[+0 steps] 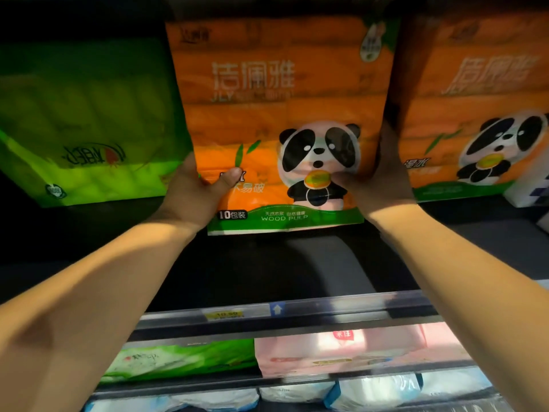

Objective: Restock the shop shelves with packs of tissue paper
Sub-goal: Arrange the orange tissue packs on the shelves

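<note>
An orange tissue pack (276, 93) with a panda picture stands upright on the dark shelf (297, 263), between a green pack and another orange pack. My left hand (199, 191) grips its lower left edge, thumb across the front. My right hand (383, 176) grips its lower right edge, fingers wedged between it and the neighbouring pack. The pack's bottom edge sits back from the shelf's front rail.
A green tissue pack (89, 123) lies at the left, a second orange panda pack (475, 108) stands at the right, a white pack (528, 188) beyond it. A price rail (267, 313) fronts the shelf. Lower shelves hold green (178, 361), pink (341, 349) and white packs (371, 391).
</note>
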`<move>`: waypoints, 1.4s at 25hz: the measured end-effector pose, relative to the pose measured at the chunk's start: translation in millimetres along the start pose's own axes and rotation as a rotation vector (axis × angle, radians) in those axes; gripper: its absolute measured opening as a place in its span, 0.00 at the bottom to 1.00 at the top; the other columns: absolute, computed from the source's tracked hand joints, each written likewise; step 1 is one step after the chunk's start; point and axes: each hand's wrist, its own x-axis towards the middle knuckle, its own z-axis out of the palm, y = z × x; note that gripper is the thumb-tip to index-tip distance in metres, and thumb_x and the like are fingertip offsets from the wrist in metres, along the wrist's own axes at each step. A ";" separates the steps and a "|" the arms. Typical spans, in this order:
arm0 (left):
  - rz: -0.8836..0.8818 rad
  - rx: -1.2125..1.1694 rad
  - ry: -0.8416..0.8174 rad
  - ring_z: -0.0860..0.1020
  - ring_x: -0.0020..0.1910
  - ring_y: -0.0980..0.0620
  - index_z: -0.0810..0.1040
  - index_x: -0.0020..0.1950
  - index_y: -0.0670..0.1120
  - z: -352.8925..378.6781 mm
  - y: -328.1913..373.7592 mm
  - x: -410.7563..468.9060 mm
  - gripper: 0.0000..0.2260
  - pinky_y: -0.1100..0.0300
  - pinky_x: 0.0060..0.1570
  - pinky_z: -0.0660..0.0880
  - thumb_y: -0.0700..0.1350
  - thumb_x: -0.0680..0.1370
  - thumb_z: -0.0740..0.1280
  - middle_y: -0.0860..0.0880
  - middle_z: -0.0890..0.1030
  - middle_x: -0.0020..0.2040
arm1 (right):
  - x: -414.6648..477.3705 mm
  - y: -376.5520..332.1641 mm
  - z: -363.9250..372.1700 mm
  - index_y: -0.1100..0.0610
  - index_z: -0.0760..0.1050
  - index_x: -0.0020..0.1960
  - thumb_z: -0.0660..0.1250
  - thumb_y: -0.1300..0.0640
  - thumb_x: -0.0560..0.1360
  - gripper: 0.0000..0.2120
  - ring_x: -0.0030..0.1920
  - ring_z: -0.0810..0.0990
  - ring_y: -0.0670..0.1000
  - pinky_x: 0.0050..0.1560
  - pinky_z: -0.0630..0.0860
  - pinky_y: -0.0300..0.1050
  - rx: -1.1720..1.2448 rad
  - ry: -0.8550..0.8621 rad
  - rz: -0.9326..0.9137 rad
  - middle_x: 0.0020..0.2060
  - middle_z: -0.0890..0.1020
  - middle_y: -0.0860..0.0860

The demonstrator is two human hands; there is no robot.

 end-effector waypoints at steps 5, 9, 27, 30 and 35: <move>0.025 0.307 0.278 0.78 0.54 0.45 0.72 0.60 0.49 10.8 -5.1 -1.9 0.26 0.55 0.50 0.73 0.59 0.68 0.73 0.48 0.80 0.54 | -5.1 6.1 2.2 0.53 0.63 0.70 0.71 0.45 0.71 0.32 0.62 0.74 0.57 0.55 0.68 0.44 -0.234 0.039 0.083 0.62 0.76 0.54; 0.011 0.433 0.287 0.76 0.59 0.40 0.63 0.71 0.48 28.8 13.0 5.4 0.32 0.52 0.53 0.71 0.53 0.72 0.73 0.44 0.78 0.61 | 8.3 3.0 8.4 0.58 0.65 0.66 0.71 0.46 0.73 0.29 0.59 0.75 0.59 0.51 0.71 0.48 -0.436 0.167 0.094 0.60 0.74 0.57; 0.299 0.883 0.236 0.59 0.68 0.35 0.66 0.71 0.53 31.5 55.5 -31.4 0.34 0.49 0.67 0.58 0.56 0.68 0.75 0.40 0.58 0.73 | -16.5 -16.4 -8.8 0.45 0.59 0.74 0.67 0.57 0.74 0.32 0.57 0.75 0.59 0.49 0.73 0.48 -0.558 -0.165 -0.114 0.63 0.70 0.57; 0.407 0.872 0.083 0.64 0.66 0.39 0.70 0.69 0.51 39.5 67.5 -54.2 0.32 0.48 0.65 0.63 0.52 0.67 0.76 0.42 0.67 0.69 | -33.3 -25.5 -28.2 0.45 0.63 0.73 0.67 0.56 0.73 0.30 0.58 0.74 0.61 0.54 0.75 0.51 -0.570 -0.148 -0.132 0.63 0.71 0.58; 0.515 0.845 -0.138 0.64 0.69 0.45 0.68 0.71 0.50 60.9 96.2 -100.8 0.34 0.54 0.65 0.62 0.53 0.68 0.75 0.44 0.69 0.69 | -81.7 -35.7 -84.1 0.52 0.68 0.67 0.66 0.48 0.75 0.23 0.64 0.69 0.60 0.57 0.72 0.54 -0.699 -0.131 -0.001 0.64 0.71 0.58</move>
